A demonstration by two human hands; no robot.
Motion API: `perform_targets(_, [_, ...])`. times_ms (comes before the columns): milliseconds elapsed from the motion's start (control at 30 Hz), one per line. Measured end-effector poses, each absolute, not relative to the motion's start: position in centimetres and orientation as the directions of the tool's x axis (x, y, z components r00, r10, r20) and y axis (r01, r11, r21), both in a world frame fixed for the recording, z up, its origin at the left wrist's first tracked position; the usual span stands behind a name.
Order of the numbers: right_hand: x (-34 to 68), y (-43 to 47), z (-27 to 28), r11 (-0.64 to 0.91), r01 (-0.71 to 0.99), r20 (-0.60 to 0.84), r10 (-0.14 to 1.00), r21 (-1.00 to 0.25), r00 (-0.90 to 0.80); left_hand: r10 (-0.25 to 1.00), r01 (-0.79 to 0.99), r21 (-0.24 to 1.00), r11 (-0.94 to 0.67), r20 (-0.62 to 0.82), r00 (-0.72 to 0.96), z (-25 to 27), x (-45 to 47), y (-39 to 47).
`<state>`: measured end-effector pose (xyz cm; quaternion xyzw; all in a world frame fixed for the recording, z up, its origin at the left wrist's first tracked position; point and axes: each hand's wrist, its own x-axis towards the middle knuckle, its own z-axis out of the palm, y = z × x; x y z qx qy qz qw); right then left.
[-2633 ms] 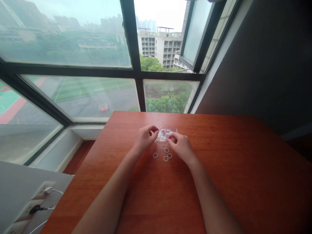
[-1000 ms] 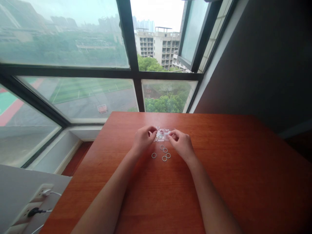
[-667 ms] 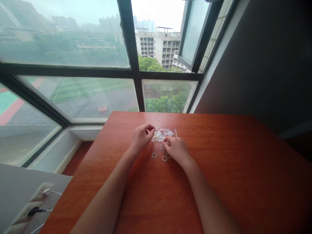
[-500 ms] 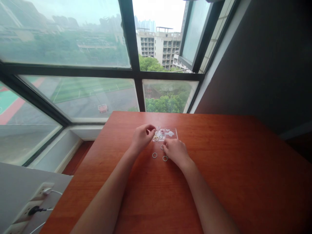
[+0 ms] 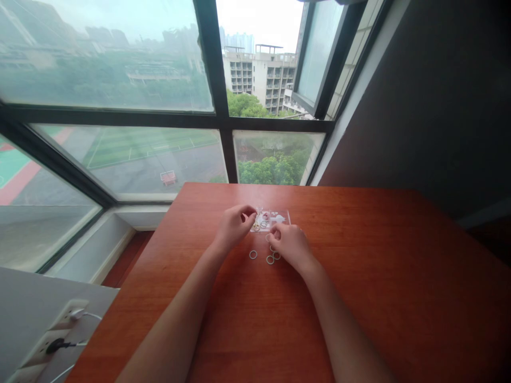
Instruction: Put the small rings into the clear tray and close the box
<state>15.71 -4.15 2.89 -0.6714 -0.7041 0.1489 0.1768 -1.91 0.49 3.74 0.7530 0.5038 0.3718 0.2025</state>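
A small clear plastic case [image 5: 288, 217] with a white printed shape lies on the table, holding pinkish and gold-coloured bits and some rings. My left hand [image 5: 235, 223] is at its left edge, thumb and forefinger curled together; what lies between the tips is too small to make out. Just in front of the case, my right hand [image 5: 290, 242] pinches a pale ring [image 5: 268, 238], partly covered by the fingers. Several pale rings lie on the wood below, among them a lone ring [image 5: 253, 255] to the left and another ring [image 5: 270, 260] close under the right hand.
The reddish-brown wooden table [image 5: 383, 266] reaches to a window with a dark frame [image 5: 225, 123]. At lower left, a wall socket strip [image 5: 43, 340] carries a white plug and a black plug with cables.
My right hand has lifted slightly away toward the case, carrying a ring with it, and more rings show beneath it. My left hand has shifted only a little to the right.
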Motion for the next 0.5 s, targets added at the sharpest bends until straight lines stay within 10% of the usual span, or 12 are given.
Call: perform_targets(500, [16.4, -4.0, 3.6, 0.082, 0.764, 0.267, 0.956, -0.639, 0.121, 0.864, 0.426, 0.785, -0.449, 0.258, 0.433, 4.1, 0.5, -0.8])
